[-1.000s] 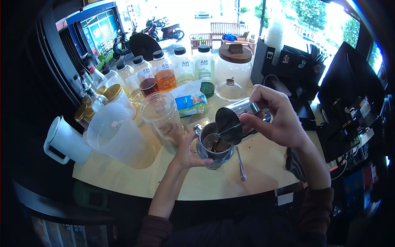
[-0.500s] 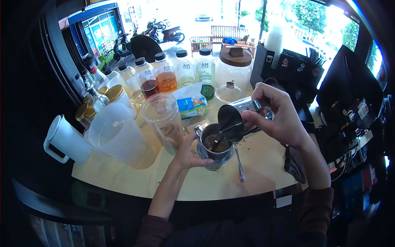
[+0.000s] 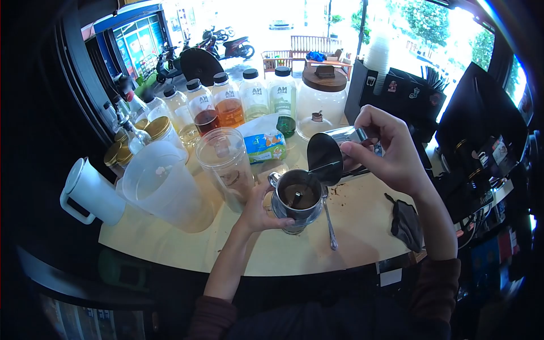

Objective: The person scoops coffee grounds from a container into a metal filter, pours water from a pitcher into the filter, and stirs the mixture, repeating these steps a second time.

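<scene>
A metal drip coffee filter (image 3: 297,212) with a small side handle stands on a glass cup, and my left hand (image 3: 262,211) is wrapped around its left side. Dark coffee shows inside the filter, with a small metal piece in the middle. Above its right rim hangs a shiny metal pitcher (image 3: 347,135), tipped so its dark round mouth faces me. My right hand (image 3: 388,148) is closed on the pitcher's handle. A thin bright streak crosses the mouth toward the filter. Just right of the filter lies a metal spoon (image 3: 331,229).
A clear plastic canister (image 3: 226,170), a large translucent jug (image 3: 170,192) and a white pitcher (image 3: 99,192) stand on the left. Bottles (image 3: 229,102), a tissue pack (image 3: 265,147) and a wood-lidded jar (image 3: 322,107) line the back. A dark cloth (image 3: 406,222) lies right; brown crumbs (image 3: 338,195) dot the counter.
My right hand and the pitcher have shifted slightly right, drawing the pitcher's mouth off the filter's opening. More of the filter's inside shows. My left hand stays in place.
</scene>
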The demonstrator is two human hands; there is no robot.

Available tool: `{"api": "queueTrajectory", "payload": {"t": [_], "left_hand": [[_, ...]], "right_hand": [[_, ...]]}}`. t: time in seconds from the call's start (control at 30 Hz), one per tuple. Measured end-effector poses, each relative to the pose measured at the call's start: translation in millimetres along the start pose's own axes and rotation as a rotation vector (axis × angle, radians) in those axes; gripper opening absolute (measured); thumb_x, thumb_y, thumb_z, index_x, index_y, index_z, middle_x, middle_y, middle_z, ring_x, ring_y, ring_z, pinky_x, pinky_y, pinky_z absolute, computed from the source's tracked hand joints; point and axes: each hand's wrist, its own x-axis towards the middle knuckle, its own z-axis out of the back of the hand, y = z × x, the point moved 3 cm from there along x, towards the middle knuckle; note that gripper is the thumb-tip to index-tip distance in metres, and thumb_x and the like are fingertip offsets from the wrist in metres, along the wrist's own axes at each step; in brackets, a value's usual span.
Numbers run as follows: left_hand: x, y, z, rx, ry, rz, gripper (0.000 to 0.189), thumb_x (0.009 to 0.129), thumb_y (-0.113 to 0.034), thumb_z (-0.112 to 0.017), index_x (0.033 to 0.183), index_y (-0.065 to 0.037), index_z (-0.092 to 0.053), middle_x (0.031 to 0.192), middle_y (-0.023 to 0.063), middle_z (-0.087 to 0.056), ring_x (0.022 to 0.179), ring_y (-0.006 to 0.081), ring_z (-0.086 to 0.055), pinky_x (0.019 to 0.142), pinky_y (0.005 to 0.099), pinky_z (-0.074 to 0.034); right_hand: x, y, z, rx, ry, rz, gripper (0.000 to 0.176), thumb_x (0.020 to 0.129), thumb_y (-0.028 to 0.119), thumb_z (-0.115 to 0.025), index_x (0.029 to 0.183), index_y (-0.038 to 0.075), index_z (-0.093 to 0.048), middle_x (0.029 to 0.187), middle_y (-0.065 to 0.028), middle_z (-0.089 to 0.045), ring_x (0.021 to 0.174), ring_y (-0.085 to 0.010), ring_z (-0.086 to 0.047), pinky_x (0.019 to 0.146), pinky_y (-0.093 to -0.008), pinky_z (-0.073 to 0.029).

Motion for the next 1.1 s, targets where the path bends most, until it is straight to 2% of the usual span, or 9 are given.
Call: {"api": "queueTrajectory", "payload": {"t": [0.37,0.47,0.5,0.6,0.7,0.77,0.87,0.97,1.1], "left_hand": [[-1.2,3.3,0.8,0.005,-0.015,-0.017,0.082,0.054,-0.033,-0.088,0.121,0.000,-0.054,0.112,0.0114,-0.063,0.107,0.0226,-0.060,0.098,0.0379,-0.044],[-0.1,-1.7,0.1,0.014,-0.009,-0.023,0.081,0.055,-0.033,-0.088,0.121,-0.001,-0.054,0.112,0.0111,-0.063,0.107,0.0226,-0.061,0.098,0.0381,-0.044],[-0.6,-1.3,1.4,0.015,-0.009,-0.023,0.081,0.055,-0.033,-0.088,0.121,-0.001,-0.054,0.112,0.0111,-0.063,0.107,0.0226,-0.061,0.098,0.0381,-0.044],[-2.3,5.3,3.1,0.025,0.080,0.074,0.098,0.053,-0.033,-0.090,0.132,0.002,-0.043,0.124,0.0108,-0.054,0.119,0.0203,-0.051,0.105,0.0341,-0.035],[-1.9,4.9,2.3,0.042,0.094,0.066,0.098,0.054,-0.034,-0.089,0.132,0.002,-0.043,0.124,0.0107,-0.054,0.119,0.0203,-0.051,0.105,0.0340,-0.035],[0.7,-3.4,0.3,0.012,0.005,-0.007,0.079,0.054,-0.031,-0.088,0.119,0.000,-0.055,0.112,0.0112,-0.063,0.107,0.0227,-0.061,0.099,0.0373,-0.043],[-0.5,1.0,1.6,0.022,0.000,-0.019,0.079,0.054,-0.031,-0.088,0.119,0.000,-0.055,0.112,0.0114,-0.063,0.107,0.0227,-0.061,0.099,0.0373,-0.043],[-0.4,1.7,1.3,0.012,-0.004,-0.014,0.079,0.054,-0.031,-0.088,0.119,0.000,-0.055,0.112,0.0115,-0.063,0.106,0.0228,-0.061,0.099,0.0372,-0.043],[-0.6,-0.1,0.9,0.008,-0.010,-0.013,0.079,0.054,-0.032,-0.088,0.119,0.000,-0.055,0.112,0.0114,-0.063,0.106,0.0228,-0.061,0.099,0.0372,-0.043]], "right_hand": [[1.2,9.0,-0.4,-0.033,-0.030,0.062,0.024,0.083,0.011,-0.072,0.084,0.001,-0.049,0.070,0.0035,-0.050,0.067,0.0001,-0.046,0.056,-0.0179,-0.041],[3.6,9.6,-2.6,0.008,0.007,0.000,0.021,0.083,0.006,-0.070,0.082,0.004,-0.049,0.074,0.0014,-0.051,0.069,-0.0012,-0.049,0.059,-0.0184,-0.038],[4.8,6.1,-3.8,0.000,0.015,-0.001,0.021,0.084,0.006,-0.069,0.083,0.004,-0.049,0.074,0.0007,-0.052,0.069,-0.0015,-0.052,0.059,-0.0177,-0.041],[7.2,3.5,-6.0,-0.009,0.031,0.003,0.020,0.085,0.006,-0.069,0.084,0.003,-0.048,0.075,-0.0004,-0.054,0.070,-0.0024,-0.057,0.059,-0.0169,-0.046],[8.9,0.8,-6.5,-0.024,0.037,0.007,0.020,0.085,0.006,-0.068,0.085,0.003,-0.048,0.075,-0.0010,-0.055,0.072,-0.0038,-0.060,0.059,-0.0169,-0.049],[9.8,-0.2,-6.4,-0.038,0.037,0.006,0.021,0.085,0.006,-0.068,0.085,0.002,-0.048,0.075,-0.0012,-0.055,0.073,-0.0044,-0.061,0.059,-0.0170,-0.050],[10.2,-0.9,-5.2,0.005,0.016,-0.009,0.021,0.085,0.005,-0.069,0.085,0.003,-0.048,0.074,-0.0004,-0.054,0.074,-0.0045,-0.062,0.059,-0.0169,-0.048],[9.3,0.6,-2.3,-0.017,-0.037,0.038,0.023,0.083,0.009,-0.071,0.086,0.001,-0.050,0.069,0.0020,-0.052,0.069,-0.0005,-0.053,0.058,-0.0185,-0.045],[6.8,6.2,1.6,0.022,-0.023,0.011,0.022,0.085,0.007,-0.069,0.088,-0.001,-0.049,0.073,-0.0001,-0.055,0.075,-0.0047,-0.062,0.062,-0.0191,-0.050]]}}
